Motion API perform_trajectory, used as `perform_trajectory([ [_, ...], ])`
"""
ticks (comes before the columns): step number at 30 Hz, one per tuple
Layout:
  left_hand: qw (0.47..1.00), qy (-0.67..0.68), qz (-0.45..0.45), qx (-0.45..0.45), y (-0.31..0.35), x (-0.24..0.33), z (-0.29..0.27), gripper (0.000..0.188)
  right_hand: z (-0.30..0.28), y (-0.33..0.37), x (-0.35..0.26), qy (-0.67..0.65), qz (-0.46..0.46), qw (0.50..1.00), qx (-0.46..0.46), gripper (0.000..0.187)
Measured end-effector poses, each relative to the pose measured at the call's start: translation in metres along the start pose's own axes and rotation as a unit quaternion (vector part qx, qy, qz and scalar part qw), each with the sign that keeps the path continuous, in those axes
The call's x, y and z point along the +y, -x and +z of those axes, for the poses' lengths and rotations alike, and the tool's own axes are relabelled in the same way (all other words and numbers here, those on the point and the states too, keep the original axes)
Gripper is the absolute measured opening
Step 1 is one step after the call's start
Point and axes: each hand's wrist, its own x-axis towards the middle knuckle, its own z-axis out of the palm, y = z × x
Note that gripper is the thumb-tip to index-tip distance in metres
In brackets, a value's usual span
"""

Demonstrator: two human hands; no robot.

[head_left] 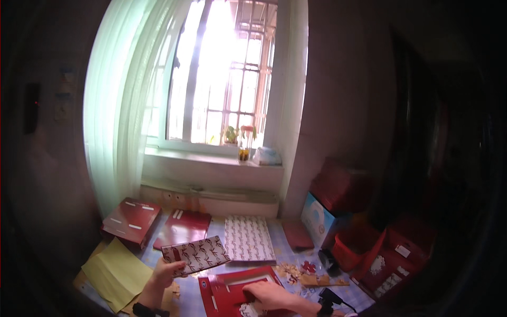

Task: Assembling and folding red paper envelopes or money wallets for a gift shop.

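Observation:
My left hand (167, 272) grips a flat patterned panel (198, 255), white with a dark leafy print and a red strip near the held end. It is raised and tilted above the table. My right hand (269, 296) is over a dark red flat panel (214, 288) with a pale-edged rectangle on it. Its fingers are bent downward, and what they hold, if anything, is hidden. Just below that hand lies a white lacy-edged piece (247, 309). A larger patterned sheet (248, 238) rests flat farther back.
Red boxes or folders (132, 219) (185, 228) lie back left, yellow-green paper (119, 274) near left. At right are a blue-white box (318, 219), an orange-red basket (351, 256), a decorated red box (393, 267) and small cut-out pieces (306, 267). A cable (340, 300) runs beside my right wrist.

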Motion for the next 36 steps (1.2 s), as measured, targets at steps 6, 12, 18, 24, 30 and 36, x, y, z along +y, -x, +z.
perform_trajectory([
  [6,0.997,-0.010,-0.079,-0.013,0.008,0.030,-0.028,0.022,0.026,0.003,0.039,-0.078,-0.054,0.983,0.159,0.046],
  [12,0.979,-0.120,-0.166,0.015,0.009,0.029,-0.039,0.026,0.033,0.002,0.032,-0.066,-0.014,0.972,0.225,0.042],
  [18,0.973,-0.171,-0.151,0.032,0.011,0.034,-0.041,0.029,0.045,-0.001,0.031,-0.037,0.019,0.959,0.280,0.037],
  [24,0.962,-0.158,-0.222,-0.009,0.010,0.012,-0.039,0.030,0.042,0.000,0.027,-0.019,0.033,0.965,0.258,0.036],
  [30,0.957,-0.143,-0.253,-0.016,0.007,0.006,-0.041,0.029,0.035,0.002,0.025,-0.066,-0.013,0.973,0.222,0.035],
  [36,0.954,-0.092,-0.284,-0.016,0.007,0.009,-0.033,0.026,0.036,0.001,0.022,-0.065,-0.017,0.974,0.215,0.032],
])
